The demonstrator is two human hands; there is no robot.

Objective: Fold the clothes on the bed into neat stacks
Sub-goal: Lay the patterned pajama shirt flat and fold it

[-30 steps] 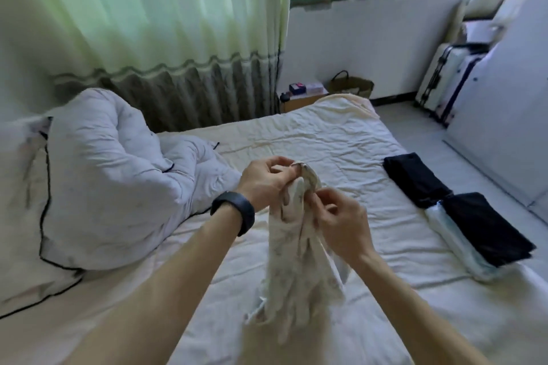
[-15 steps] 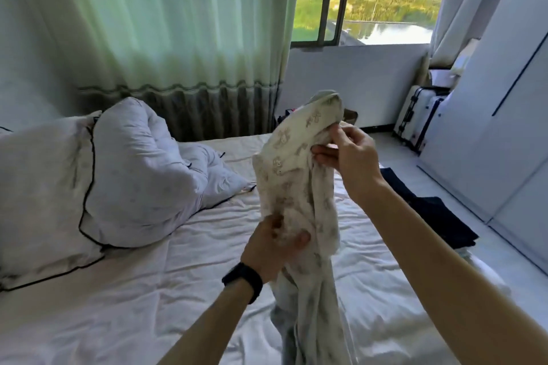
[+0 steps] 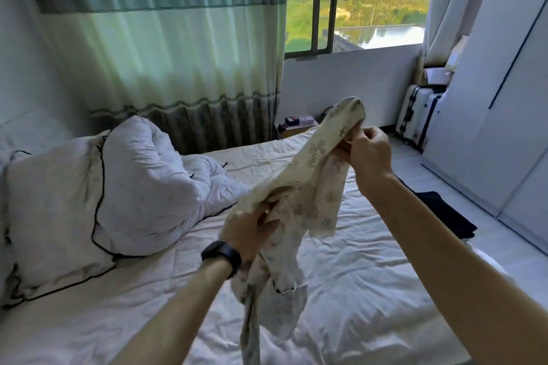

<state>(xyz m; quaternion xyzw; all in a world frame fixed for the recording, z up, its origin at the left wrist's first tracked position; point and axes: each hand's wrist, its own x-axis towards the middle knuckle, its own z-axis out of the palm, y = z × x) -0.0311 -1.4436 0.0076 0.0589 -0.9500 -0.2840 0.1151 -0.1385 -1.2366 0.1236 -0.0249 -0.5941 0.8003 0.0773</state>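
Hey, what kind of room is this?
Most likely a bedroom: a bed with a white sheet, a pillow and a bunched duvet on it, and suitcases standing on the floor.

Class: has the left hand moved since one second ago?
Yes. The left hand has slid down the patterned garment, away from the right hand, dropping below the tip of the duvet.

We record bright daylight from the window [image 3: 370, 9], glowing green through the curtain [image 3: 166, 47]; the room reads cooler and dimmer. Wide-angle bending bows the wardrobe [image 3: 504, 98] at the right edge, and detail is slightly soft.
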